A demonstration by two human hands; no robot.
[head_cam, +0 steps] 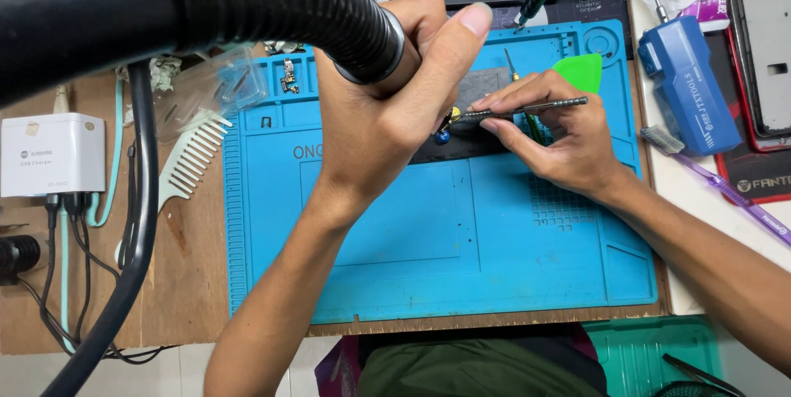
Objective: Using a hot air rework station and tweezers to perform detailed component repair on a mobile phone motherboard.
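At the frame's centre our left hand (387, 109) grasps the black hose nozzle (371, 43), aimed at the dark phone part (478, 117) on the blue mat (412, 249). Just right of it, our right hand (560, 137) pinches thin tweezers (527, 107) whose tip touches that part. We judge the work mid-way; the phone frame (766, 59) waits at upper right.
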